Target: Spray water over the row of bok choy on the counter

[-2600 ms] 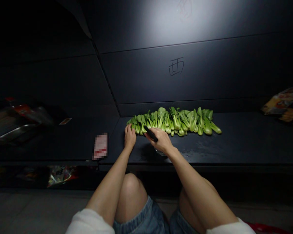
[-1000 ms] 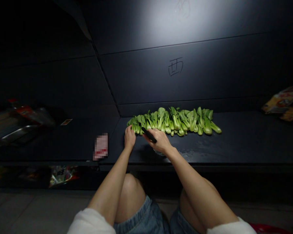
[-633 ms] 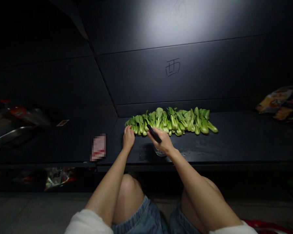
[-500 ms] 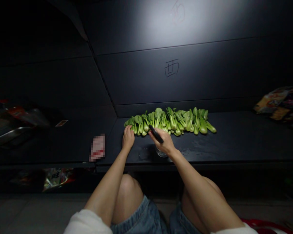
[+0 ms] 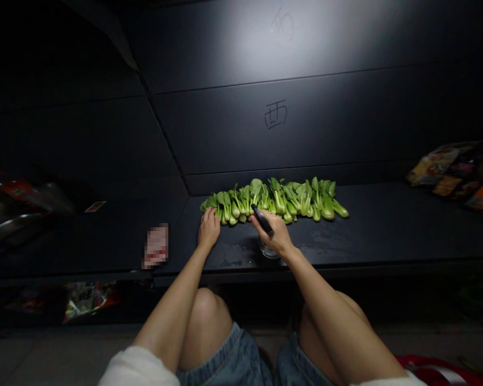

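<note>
Several heads of bok choy (image 5: pixel 279 201) lie side by side in a long row on the dark shelf, leaves toward the back panel and pale stems toward me. My right hand (image 5: pixel 279 236) is wrapped round a spray bottle (image 5: pixel 262 220), in front of the row's middle. Its black head points forward and left at the stems, and its clear base shows below my fingers. At the row's left end, my left hand (image 5: pixel 209 229) rests with slightly bent, parted fingers touching the outermost leaves. Whether those fingertips pinch anything is hard to see.
Water drops dot the shelf (image 5: pixel 370 230) in front of the greens. Colourful food packets (image 5: pixel 438 169) stand at right. A blurred red-and-white item (image 5: pixel 156 245) and a small card (image 5: pixel 95 206) lie at left. More packets (image 5: pixel 88 297) sit on the lower shelf.
My right hand with the spray bottle has shifted a little to the right along the row. My left hand stays at the left end. The whole view has turned slightly.
</note>
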### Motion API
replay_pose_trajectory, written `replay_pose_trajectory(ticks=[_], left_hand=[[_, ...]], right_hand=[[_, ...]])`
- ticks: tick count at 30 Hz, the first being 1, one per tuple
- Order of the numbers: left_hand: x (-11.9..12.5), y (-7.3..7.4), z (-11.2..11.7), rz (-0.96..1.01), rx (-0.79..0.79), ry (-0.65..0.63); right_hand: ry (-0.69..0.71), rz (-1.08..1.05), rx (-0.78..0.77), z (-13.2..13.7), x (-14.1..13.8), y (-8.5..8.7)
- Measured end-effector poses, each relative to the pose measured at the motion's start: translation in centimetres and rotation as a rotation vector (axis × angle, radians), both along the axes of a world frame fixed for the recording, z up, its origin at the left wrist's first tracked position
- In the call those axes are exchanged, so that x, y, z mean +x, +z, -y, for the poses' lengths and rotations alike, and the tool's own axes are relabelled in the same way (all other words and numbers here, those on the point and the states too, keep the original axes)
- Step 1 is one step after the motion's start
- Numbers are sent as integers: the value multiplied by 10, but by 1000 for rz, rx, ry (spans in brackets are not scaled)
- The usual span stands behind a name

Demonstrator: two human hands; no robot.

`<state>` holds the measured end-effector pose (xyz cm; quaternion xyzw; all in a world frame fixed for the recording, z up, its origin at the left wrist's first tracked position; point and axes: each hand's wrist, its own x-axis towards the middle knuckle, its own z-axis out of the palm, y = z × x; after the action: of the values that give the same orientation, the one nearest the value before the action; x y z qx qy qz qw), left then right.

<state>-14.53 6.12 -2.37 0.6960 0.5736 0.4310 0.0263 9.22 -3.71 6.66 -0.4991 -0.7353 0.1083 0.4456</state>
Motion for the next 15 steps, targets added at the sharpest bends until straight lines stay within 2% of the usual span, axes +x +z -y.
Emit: replay_pose_trajectory(ticks=[8,15], left_hand=[[10,12,4,-122,4,-46],[53,38,6,-229,45,-150]], right_hand=[[-48,-16,7,3,13,3],[-72,-35,15,2,21,2]])
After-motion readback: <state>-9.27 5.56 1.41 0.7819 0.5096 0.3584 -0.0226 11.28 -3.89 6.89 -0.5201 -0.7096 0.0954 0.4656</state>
